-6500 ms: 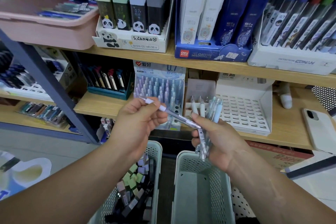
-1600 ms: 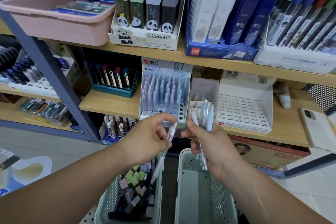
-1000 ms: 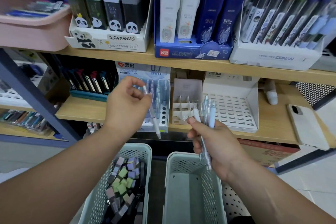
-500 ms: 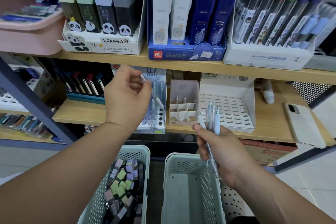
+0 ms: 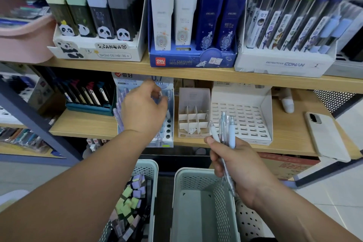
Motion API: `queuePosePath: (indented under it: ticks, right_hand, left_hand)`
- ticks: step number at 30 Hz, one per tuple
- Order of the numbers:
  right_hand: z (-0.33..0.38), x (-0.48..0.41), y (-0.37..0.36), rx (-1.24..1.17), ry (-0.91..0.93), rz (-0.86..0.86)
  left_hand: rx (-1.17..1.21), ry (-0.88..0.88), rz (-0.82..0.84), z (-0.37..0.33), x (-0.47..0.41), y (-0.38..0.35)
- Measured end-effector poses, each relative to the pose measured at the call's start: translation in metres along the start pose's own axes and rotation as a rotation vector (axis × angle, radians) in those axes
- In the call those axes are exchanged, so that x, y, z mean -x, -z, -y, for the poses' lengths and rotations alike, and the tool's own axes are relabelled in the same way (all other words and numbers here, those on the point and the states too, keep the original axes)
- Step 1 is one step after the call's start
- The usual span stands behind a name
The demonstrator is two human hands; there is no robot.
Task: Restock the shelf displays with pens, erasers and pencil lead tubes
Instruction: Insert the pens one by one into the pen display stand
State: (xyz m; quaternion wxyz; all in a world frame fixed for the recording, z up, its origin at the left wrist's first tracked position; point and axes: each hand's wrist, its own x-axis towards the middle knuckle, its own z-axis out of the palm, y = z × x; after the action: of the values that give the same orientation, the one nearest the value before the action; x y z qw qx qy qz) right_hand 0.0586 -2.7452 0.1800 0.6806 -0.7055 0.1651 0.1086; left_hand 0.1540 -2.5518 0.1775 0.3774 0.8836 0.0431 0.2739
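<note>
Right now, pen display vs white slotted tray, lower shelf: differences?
The pen display has round holes, mostly filled; the white slotted tray has rectangular slots, all empty. The left hand pinches a pen at the pen display; nothing touches the white slotted tray. Both sit on the lower shelf.

Upper shelf (image 5: 196, 74), L to R: pink tub (image 5: 23, 45), panda box (image 5: 94, 53), blue box (image 5: 192, 61), Conan box (image 5: 284, 65), side by side along the front edge. Lower shelf (image 5: 84, 125), L to R: teal tray (image 5: 88, 107), pen display (image 5: 168, 135), divider box (image 5: 193, 94), slotted tray (image 5: 245, 124), the last 3 close together; phone (image 5: 326, 135) flat at R end. Floor (image 5: 334, 202): 2 baskets, L basket (image 5: 146, 165) and R basket (image 5: 196, 175), just beside each other; carton (image 5: 290, 165) under the lower shelf.
</note>
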Motion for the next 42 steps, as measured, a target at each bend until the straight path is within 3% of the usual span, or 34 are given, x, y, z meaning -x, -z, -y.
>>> queuePosePath:
  ticks: [7,15,21,25,27,29,31,37,42]
  right_hand:
    - [0.002,-0.001,0.003,0.002,-0.019,0.025]
    - [0.000,0.000,0.006,0.028,-0.032,0.023]
    - [0.001,-0.003,0.003,-0.104,-0.082,0.075]
    - [0.004,-0.004,-0.003,-0.208,-0.094,0.133]
    - [0.006,-0.003,-0.009,-0.233,-0.078,0.172]
    - [0.008,-0.002,-0.016,-0.230,-0.061,0.239]
    - [0.008,-0.001,-0.023,-0.190,-0.034,0.294]
    - [0.009,0.000,-0.043,-0.221,-0.083,0.300]
    - [0.007,-0.004,-0.049,-0.259,-0.134,0.257]
  left_hand:
    - [-0.029,0.031,0.023,-0.005,-0.006,0.001]
    - [-0.221,-0.221,0.096,0.013,-0.007,-0.013]
    - [-0.349,-0.279,0.124,0.013,-0.005,-0.012]
    - [-0.226,-0.293,0.124,-0.001,0.009,0.002]
    - [0.015,-0.140,0.272,-0.019,0.028,0.012]
    - [0.374,0.198,0.579,-0.036,0.049,0.020]
    - [0.638,0.464,0.723,-0.038,0.061,0.026]
    - [0.736,0.621,0.559,-0.012,0.051,0.044]
    - [0.967,0.713,0.388,0.005,0.033,0.067]
